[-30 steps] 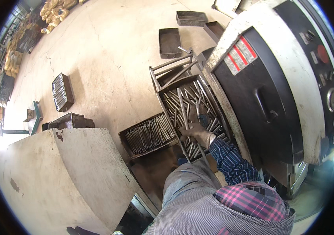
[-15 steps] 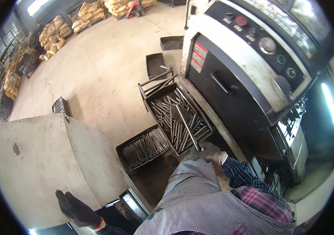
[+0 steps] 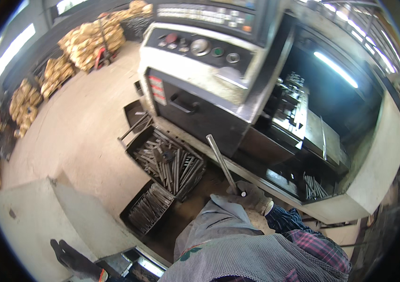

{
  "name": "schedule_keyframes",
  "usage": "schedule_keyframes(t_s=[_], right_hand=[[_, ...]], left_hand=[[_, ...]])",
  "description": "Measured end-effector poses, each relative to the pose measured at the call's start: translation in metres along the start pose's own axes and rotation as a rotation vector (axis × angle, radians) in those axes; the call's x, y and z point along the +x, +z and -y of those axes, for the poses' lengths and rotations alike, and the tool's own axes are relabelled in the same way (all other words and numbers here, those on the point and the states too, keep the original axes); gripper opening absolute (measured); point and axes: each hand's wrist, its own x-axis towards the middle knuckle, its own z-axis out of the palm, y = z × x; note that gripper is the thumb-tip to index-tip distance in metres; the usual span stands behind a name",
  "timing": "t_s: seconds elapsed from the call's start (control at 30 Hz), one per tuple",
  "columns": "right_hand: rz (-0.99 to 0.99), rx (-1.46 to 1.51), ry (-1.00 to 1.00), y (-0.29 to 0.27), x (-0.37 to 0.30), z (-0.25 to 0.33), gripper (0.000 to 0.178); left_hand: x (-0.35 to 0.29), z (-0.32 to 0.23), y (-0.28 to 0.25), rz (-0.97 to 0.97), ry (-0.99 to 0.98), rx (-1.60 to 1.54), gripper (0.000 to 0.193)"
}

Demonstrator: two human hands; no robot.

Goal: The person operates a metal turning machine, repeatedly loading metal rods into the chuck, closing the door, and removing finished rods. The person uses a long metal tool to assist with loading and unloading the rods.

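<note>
My right hand [image 3: 251,197], in a dark grey glove, is closed around the lower end of a smooth metal rod [image 3: 221,160]. The rod tilts up and away to the left, its near end poking out beside the fingers. Left of that hand, a black tray [image 3: 194,177] holds many loose metal rods lying in mixed directions. Another tray [image 3: 136,197], nearer and lower, has rods packed in rows. At the lower left, my left hand [image 3: 70,258], also gloved, has its fingers stretched out, holding nothing, close to a pale machine housing [image 3: 26,216].
Ahead stands a machine with a control panel [image 3: 200,49] and a dark door with a handle [image 3: 184,104]. To its right is a lit work chamber [image 3: 336,98], with several rods [image 3: 315,187] at its bottom. Yellow sacks [image 3: 89,44] are stacked far left.
The view has swung right, bringing the lit chamber further in and shifting the trays left. My right hand still grips the rod, now farther from the trays. My left hand stays outstretched.
</note>
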Motion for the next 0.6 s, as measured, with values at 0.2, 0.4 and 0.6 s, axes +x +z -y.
schedule_keyframes(t_s=[0.2,0.4,0.6], right_hand=[[-0.194,0.163,-0.188,-0.056,-0.018,-0.051,0.022],[-0.452,0.358,0.077,-0.141,-0.036,-0.01,0.021],[-0.711,0.351,0.289,-0.242,-0.02,-0.05,0.025]], left_hand=[[-0.016,-0.09,0.001,0.114,-0.015,-0.117,0.039],[-0.034,-0.207,0.027,0.215,-0.113,-0.339,0.034],[-0.067,-0.331,0.054,0.127,0.349,-0.313,0.031]])
